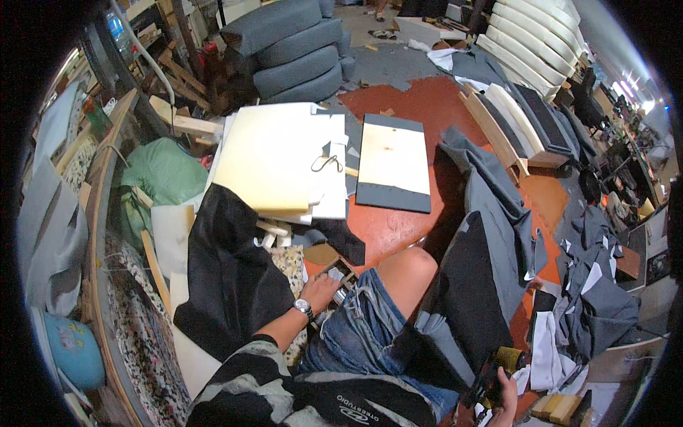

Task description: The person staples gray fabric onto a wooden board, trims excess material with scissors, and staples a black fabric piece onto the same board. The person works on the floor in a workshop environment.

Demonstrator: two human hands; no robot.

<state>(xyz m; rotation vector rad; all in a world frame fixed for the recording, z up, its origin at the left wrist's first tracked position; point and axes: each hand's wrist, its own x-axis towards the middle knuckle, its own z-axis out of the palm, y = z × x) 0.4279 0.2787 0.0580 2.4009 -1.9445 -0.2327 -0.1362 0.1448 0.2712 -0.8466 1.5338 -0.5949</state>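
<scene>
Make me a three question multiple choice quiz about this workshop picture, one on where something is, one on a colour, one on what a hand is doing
1. Where does the left hand rest?
A. On the small wooden box beside the knee
B. On the stacked grey cushions
C. On the blue pillow

2. What colour is the bare floor around the fabric-edged wooden panel?
A. Green
B. Red-brown
C. White

3. What is the right hand doing?
A. Lying flat and empty on the floor
B. Gripping a black and yellow tool
C. Raised toward the cushions

Answers:
1. A, the watch-wearing hand lies on the box by the bare knee.
2. B, the paint showing around the panel is red-brown.
3. B, the fingers wrap the tool's handle at the lower edge.
</scene>
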